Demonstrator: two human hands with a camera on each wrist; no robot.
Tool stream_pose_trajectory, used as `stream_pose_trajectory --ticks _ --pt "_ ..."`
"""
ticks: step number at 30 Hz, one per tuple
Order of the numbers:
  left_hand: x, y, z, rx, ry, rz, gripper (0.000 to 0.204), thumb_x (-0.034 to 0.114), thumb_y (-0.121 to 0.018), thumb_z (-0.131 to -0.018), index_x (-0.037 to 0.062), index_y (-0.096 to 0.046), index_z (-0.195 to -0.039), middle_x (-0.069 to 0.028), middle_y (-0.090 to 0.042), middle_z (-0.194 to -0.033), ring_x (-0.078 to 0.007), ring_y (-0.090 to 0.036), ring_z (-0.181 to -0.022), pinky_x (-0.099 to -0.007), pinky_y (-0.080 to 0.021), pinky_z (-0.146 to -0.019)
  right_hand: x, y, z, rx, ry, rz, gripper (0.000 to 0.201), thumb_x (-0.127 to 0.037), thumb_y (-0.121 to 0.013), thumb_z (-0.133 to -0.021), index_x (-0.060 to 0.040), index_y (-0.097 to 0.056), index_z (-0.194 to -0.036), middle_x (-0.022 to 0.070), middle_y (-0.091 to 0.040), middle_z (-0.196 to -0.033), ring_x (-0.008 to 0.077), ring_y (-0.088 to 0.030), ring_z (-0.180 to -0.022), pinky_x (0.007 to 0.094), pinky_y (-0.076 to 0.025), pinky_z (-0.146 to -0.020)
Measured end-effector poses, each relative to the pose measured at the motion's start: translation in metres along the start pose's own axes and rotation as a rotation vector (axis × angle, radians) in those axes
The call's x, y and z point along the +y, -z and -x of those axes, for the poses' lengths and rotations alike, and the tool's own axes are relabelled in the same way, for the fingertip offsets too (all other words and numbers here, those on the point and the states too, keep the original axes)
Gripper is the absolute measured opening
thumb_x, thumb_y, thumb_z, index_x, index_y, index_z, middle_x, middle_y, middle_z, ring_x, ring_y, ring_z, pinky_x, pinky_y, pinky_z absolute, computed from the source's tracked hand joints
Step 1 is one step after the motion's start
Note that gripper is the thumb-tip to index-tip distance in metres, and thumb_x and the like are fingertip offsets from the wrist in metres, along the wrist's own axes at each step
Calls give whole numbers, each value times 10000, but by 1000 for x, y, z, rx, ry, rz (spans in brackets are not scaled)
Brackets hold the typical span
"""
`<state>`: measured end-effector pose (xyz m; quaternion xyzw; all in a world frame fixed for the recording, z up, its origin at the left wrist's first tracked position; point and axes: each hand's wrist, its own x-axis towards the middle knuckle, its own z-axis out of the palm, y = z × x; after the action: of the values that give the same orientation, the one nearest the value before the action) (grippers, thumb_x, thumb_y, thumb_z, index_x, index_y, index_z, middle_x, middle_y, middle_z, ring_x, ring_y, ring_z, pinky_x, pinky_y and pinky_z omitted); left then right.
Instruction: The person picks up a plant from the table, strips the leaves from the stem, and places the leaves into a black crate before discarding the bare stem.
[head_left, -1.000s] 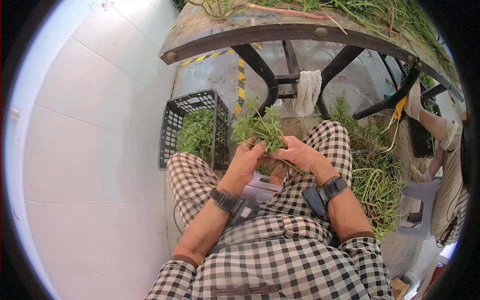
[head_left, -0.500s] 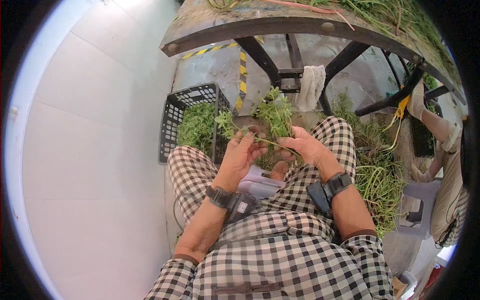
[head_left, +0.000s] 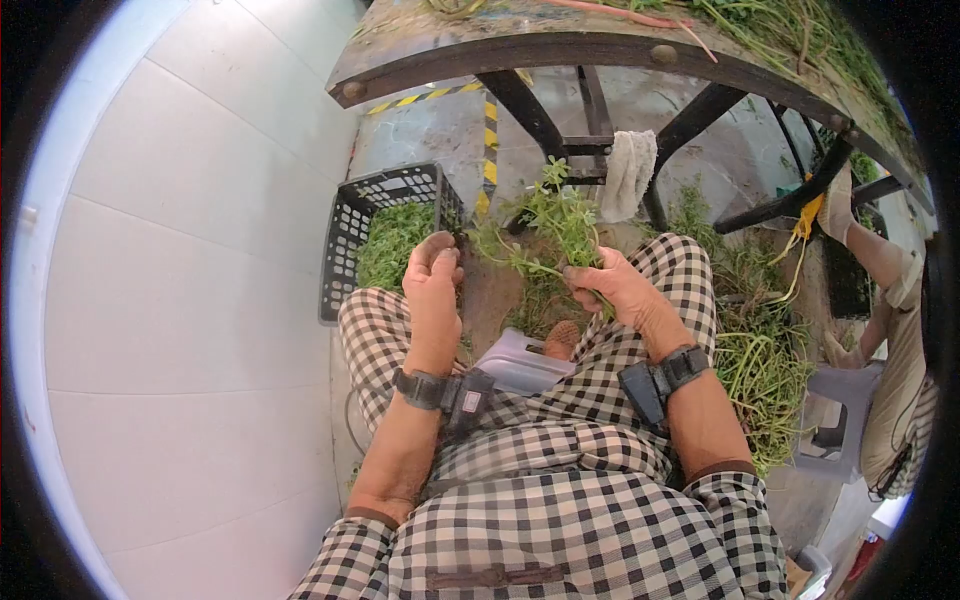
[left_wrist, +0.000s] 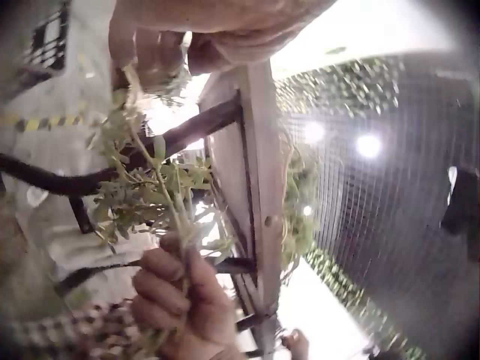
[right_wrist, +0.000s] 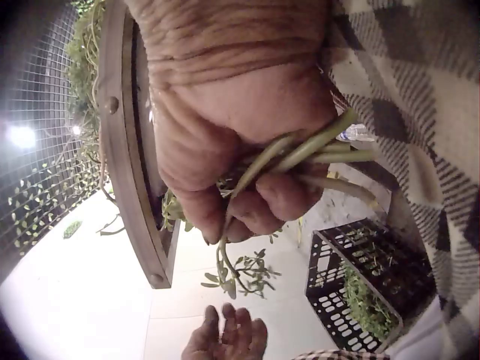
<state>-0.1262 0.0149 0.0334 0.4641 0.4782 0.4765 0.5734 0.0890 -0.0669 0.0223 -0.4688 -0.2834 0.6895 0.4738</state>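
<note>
My right hand grips a small bunch of leafy green stems. In the right wrist view the cut ends of the stems stick out of the fist, and one thin leafy sprig hangs past the fingertips. My left hand is raised apart from the bunch, over the left knee and near the black crate. Seen from the right wrist, its fingers are loosely bent with nothing visible between them. The left wrist view has the left hand at the top, blurred, the leaves overlapping below it.
Trimmed greens lie inside the crate. A wooden table bearing more greens stands ahead, a white cloth hanging below. Heaped long stems lie by the right leg. A pale plastic stool and another person's legs are at right.
Both hands were together at the bunch. The left hand has let go of a sprig and moved left toward the crate; the right hand keeps the bunch, moving slightly right.
</note>
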Motion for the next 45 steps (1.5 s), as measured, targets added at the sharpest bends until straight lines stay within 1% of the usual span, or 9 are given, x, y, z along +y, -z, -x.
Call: stream_pose_trajectory --ticks 6,15,24,27,29,34,38,41,45 --pt "9 -20 16 -458 -662 -801 233 42 -521 -776 71 -614 -988 -106 -600 -1018 -246 -561 -934 -345 -420 -800 0 -3 0 -40 -8 24 142 -155 -620 -804 -89 -495 -790 -8 -473 -665 76 -407 -514 240 -299 -434" --pt "-3 -26 23 -525 -754 -1254 129 74 -535 -770 85 -585 -888 -75 -596 -819 -261 -553 -833 -417 -349 -869 3 3 0 -68 -35 9 148 -176 -605 -816 -83 -490 -822 -18 -445 -644 63 -358 -482 224 -267 -416" --pt "-18 -38 20 -416 76 -432 131 74 -386 -855 17 -501 -875 -58 -518 -728 -192 -490 -582 -340 -427 -522 2 -3 0 -103 6 -10 145 -166 -588 -841 -118 -463 -785 -40 -389 -600 51 -299 -466 205 -220 -413" --pt "-13 -25 -2 -95 408 77 130 70 -405 -825 13 -511 -873 -60 -512 -721 -165 -514 -552 -339 -430 -454 0 -1 6 -102 12 47 145 -161 -577 -845 -121 -457 -774 -48 -366 -587 47 -284 -462 206 -209 -416" --pt "-11 -2 -17 -48 468 243 100 100 -402 -869 77 -488 -914 7 -402 -670 -87 -329 -519 -232 -314 -444 -7 2 10 -105 -6 55 143 -156 -566 -846 -122 -453 -767 -52 -356 -581 45 -279 -462 207 -206 -417" --pt "5 -9 4 -255 434 100 95 142 -493 -864 57 -517 -899 20 -425 -654 -70 -357 -513 -217 -294 -418 8 10 4 -143 14 170 120 -182 -562 -840 -99 -490 -791 -50 -399 -608 57 -355 -528 220 -275 -465" --pt "4 -26 21 -440 332 -72 174 110 -562 -813 24 -577 -963 -14 -513 -642 -97 -443 -496 -237 -351 -439 1 5 8 -175 -108 157 155 -236 -563 -835 -87 -524 -824 -55 -416 -639 62 -396 -584 216 -322 -512" --pt "-16 -29 15 -496 -414 -466 198 94 -585 -782 14 -596 -962 -70 -581 -713 -160 -536 -613 -281 -430 -550 4 9 7 -259 -79 158 178 -258 -568 -828 -83 -536 -825 -52 -430 -653 60 -398 -591 212 -332 -520" --pt "-11 -30 23 -455 -500 -800 221 88 -622 -727 71 -627 -948 -138 -596 -845 -299 -582 -771 -349 -469 -656 2 8 8 -237 -73 275 198 -270 -581 -815 -81 -529 -789 -46 -437 -654 60 -391 -593 213 -329 -528"
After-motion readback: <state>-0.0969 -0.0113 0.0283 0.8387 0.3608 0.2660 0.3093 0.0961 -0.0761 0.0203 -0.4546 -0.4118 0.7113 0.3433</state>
